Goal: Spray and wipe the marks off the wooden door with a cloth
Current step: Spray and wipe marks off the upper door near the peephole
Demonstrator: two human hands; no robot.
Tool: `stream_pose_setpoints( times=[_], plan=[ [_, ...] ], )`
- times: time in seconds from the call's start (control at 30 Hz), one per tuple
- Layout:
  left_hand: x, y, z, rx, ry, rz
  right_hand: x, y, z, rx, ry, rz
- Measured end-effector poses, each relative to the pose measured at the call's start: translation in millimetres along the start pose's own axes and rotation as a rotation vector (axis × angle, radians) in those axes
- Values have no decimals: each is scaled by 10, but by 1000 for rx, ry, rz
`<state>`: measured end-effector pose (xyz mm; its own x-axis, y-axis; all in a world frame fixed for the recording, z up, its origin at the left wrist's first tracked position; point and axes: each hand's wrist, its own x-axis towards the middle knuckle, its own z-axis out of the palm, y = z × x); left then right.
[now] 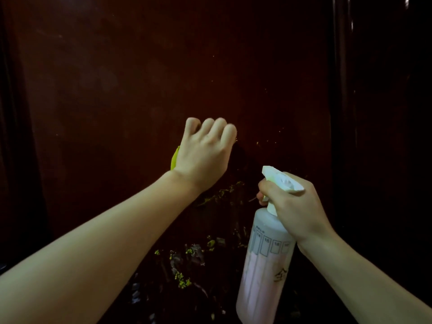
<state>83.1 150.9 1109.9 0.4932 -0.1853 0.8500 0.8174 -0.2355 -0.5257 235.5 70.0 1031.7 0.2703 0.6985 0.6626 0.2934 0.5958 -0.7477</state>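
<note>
While pressing cloth with curled left grip, aim right-grip-clutched bottle lower at yellow marks on door.

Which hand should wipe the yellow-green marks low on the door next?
Probably left: the left hand already presses the cloth against the door, just above the marks. The right hand grips the spray bottle.

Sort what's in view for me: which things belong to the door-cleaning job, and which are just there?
In the job:
- left hand gripping the yellow-green cloth against the door
- right hand holding the spray bottle
- yellow-green marks lower on the door

Just there:
- dark frame to the right
</note>
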Motion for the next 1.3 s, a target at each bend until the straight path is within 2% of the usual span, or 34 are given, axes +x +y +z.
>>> stream_pose_setpoints(
  times=[0.13,0.2,0.4,0.47,0.53,0.6,0.73,0.8,0.93,1.03,1.13,1.3],
  plan=[
    [370,72,92,33,-7,-179,61,32,-89,-39,41,-23],
    [485,133,109,35,0,-196,64,70,-136,-27,52,-20],
    [-22,435,33,-69,-55,169,31,129,-249,50,103,21],
    [-53,359,6,-82,-74,237,45,128,-269,39,90,25],
    [120,188,25,-58,-73,167,77,109,-299,9,77,9],
    [379,44,66,-33,-44,9,119,77,-340,-10,82,-16],
    [683,88,163,-33,-10,-180,191,13,-407,50,78,4],
    [657,216,193,-37,4,-157,200,-24,-422,76,57,11],
    [297,502,178,-110,-44,60,204,-92,-464,48,24,-31],
    [82,520,154,-132,-94,141,208,-94,-509,56,22,-8],
    [195,384,154,-109,-82,109,193,-75,-547,80,23,32],
    [753,327,239,-84,3,-87,144,-54,-606,30,12,13]
  ],
)
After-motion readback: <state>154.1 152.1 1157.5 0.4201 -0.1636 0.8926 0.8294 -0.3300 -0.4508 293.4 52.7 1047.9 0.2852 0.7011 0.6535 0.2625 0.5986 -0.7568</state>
